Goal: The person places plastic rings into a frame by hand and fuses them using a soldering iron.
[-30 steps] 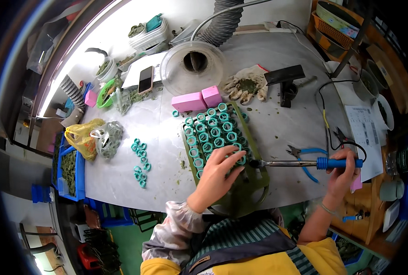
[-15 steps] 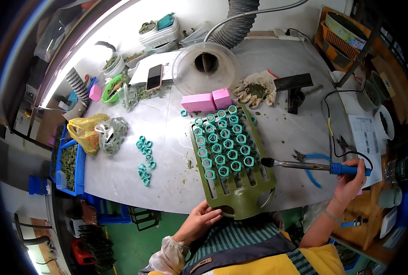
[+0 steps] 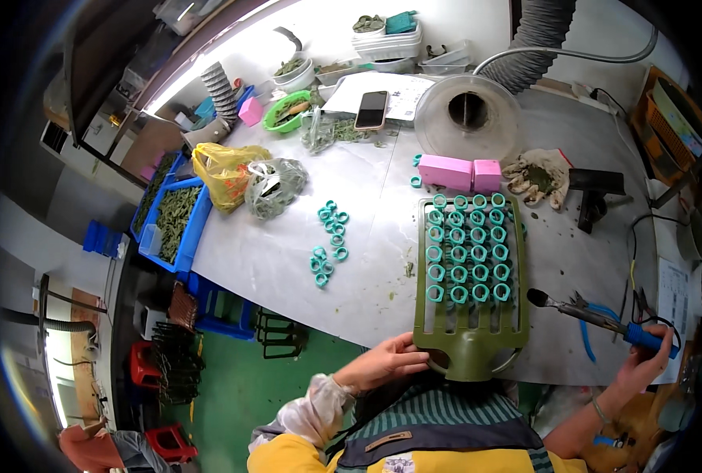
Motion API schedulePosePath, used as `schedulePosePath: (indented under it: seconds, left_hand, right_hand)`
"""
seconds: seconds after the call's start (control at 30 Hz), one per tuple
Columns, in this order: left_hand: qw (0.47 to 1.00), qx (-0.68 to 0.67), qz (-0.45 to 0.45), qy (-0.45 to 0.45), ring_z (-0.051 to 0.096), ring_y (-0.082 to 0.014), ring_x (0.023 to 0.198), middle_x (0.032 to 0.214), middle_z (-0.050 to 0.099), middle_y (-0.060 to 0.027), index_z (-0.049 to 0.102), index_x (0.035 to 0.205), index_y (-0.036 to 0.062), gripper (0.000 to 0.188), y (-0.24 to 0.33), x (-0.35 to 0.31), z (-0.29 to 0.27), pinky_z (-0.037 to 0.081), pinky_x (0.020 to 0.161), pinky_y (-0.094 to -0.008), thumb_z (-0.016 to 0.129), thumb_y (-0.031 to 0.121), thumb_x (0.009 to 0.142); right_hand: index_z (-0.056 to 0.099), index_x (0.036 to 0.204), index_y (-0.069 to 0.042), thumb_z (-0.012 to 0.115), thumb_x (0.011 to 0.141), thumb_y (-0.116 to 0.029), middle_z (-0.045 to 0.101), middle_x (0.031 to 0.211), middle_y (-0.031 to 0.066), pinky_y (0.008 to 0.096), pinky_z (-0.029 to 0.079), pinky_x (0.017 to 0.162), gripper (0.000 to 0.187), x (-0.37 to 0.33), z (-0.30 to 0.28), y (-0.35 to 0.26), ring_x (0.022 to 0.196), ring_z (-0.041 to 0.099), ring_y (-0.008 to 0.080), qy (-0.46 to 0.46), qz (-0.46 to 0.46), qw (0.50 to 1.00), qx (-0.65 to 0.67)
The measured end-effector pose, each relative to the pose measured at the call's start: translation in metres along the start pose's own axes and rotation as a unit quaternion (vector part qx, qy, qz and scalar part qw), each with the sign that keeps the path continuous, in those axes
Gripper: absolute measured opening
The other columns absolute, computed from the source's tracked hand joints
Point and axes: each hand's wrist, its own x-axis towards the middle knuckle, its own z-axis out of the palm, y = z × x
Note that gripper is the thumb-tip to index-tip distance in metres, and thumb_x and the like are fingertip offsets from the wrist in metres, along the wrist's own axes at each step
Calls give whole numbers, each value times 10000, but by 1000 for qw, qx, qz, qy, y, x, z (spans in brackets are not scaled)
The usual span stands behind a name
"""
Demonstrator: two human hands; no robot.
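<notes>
A dark green slotted plastic frame (image 3: pixel 467 347) lies on the table in front of me, its rounded end toward my body. Rows of small teal wax rings (image 3: pixel 480 273) stand along its slats. My left hand (image 3: pixel 390 361) is at the frame's near left corner, fingers closed on its edge. Out to the right, my right hand (image 3: pixel 650 361) grips the blue handle of an electric soldering iron (image 3: pixel 603 318). The iron's broad dark tip points left, just right of the frame and apart from it. Loose teal rings (image 3: pixel 337 229) lie left of the frame.
Pink blocks (image 3: pixel 445 170) sit beyond the frame, below a clear suction hood (image 3: pixel 467 130). Blue-handled pliers (image 3: pixel 587 331) lie under the iron, near its black cord. Farther right are a dirty glove (image 3: pixel 541 173) and a black stand (image 3: pixel 595 189). Bags (image 3: pixel 276 189) and blue trays (image 3: pixel 197 236) are left.
My view has swung left, so the table and frame appear farther right, and another person shows at lower left. My left hand stays at the frame's corner; the iron remains in my right hand.
</notes>
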Motion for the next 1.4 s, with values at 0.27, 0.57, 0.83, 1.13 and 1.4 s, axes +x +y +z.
schedulePosePath:
  seconds: [0.27,0.57,0.83,1.13,1.4]
  left_hand:
    - [517,633,329,473,589,-381,870,908,615,-164,599,977,38,161,83,-16,-86,477,724,-459,645,157,879]
    - [413,669,379,489,575,-339,861,934,624,-145,620,987,24,186,88,18,-129,458,768,-427,688,118,842]
    - [842,244,392,280,615,-84,879,1050,594,-31,667,1159,4,238,91,0,-95,505,760,-243,590,32,935]
    - [802,384,352,294,626,-98,858,1003,639,-44,625,1202,3,300,73,10,-74,500,736,-237,625,22,903]
    - [840,367,386,105,649,-147,911,1202,538,-82,606,1213,-31,279,116,36,18,545,801,-254,585,3,936]
  right_hand:
    - [553,762,-98,520,976,-376,520,729,11,232,223,471,352,-4,1,-8,575,418,99,19,0,1000,5]
    - [540,739,-94,512,980,-348,498,694,3,219,223,454,351,-11,15,-12,524,378,83,-1,-10,1000,-1]
    - [535,727,-86,516,975,-336,493,676,4,214,220,431,353,-15,15,-16,482,349,76,-34,-2,999,-14]
    - [544,732,-71,510,961,-365,532,683,21,241,305,441,374,-22,20,-11,545,448,97,-43,20,998,-33]
    - [571,745,-40,555,946,-345,563,683,51,249,353,448,366,-20,35,-15,528,487,128,0,-2,1000,-1]
